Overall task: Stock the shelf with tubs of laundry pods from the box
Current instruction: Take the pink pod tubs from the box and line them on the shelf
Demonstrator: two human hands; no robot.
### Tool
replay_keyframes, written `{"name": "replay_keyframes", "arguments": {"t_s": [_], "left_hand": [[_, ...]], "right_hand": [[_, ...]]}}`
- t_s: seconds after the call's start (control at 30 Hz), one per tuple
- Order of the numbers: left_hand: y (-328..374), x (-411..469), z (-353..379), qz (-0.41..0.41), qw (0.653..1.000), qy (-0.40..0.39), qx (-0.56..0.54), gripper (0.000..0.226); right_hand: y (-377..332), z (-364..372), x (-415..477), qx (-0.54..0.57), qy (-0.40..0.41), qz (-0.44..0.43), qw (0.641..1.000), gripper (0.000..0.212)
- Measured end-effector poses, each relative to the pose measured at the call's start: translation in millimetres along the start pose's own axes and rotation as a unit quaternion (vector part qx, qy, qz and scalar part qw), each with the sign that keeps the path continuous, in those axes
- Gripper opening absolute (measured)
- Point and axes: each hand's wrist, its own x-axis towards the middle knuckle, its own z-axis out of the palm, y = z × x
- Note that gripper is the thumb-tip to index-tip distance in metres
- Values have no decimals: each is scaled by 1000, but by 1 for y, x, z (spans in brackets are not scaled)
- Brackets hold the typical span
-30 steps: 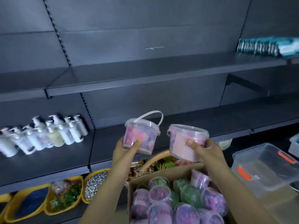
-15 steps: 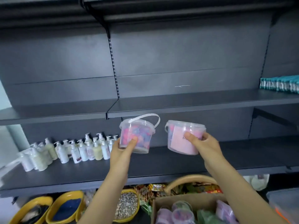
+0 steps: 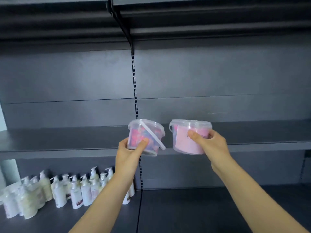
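Hands each grip a tub: left hand one, right hand another.

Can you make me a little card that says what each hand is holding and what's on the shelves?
Left hand: grips the left tub, colourful pods inside, white handle folded down
Right hand: grips the right tub, pink label facing us
Middle shelf: both tubs held in front of it, not yet set down
Lower shelf: pump bottles standing at the left
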Motion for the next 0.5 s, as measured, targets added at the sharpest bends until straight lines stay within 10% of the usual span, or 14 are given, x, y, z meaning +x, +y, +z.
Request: {"name": "replay_keyframes", "arguments": {"t_s": [0.5], "left_hand": [[-64, 264, 41, -50, 994, -91, -39, 52]], "right_hand": [[73, 136, 207, -31, 54, 13, 998, 40]]}}
